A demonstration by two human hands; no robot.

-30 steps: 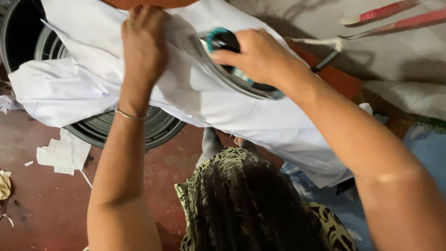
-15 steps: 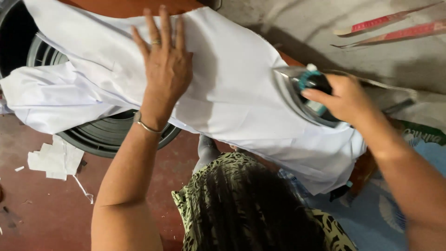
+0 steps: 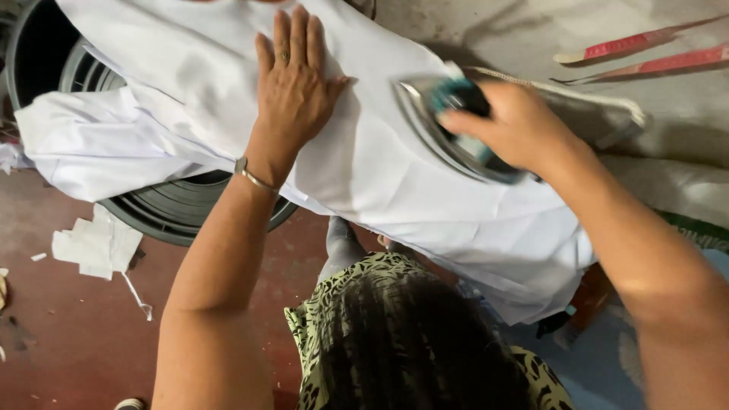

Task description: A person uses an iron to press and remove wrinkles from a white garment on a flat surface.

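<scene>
Both hands worked the white cloth spread across the frame's middle: my left hand lay flat on it, fingers spread, upper centre, while my right hand gripped the iron on the cloth just right of it.

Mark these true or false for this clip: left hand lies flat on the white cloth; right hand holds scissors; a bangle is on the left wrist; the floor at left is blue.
1. The left hand lies flat on the white cloth: true.
2. The right hand holds scissors: false, it grips an iron resting on the cloth.
3. A bangle circles the left wrist: true.
4. The floor at left is blue: false, it is dark red, with white scraps on it.
</scene>
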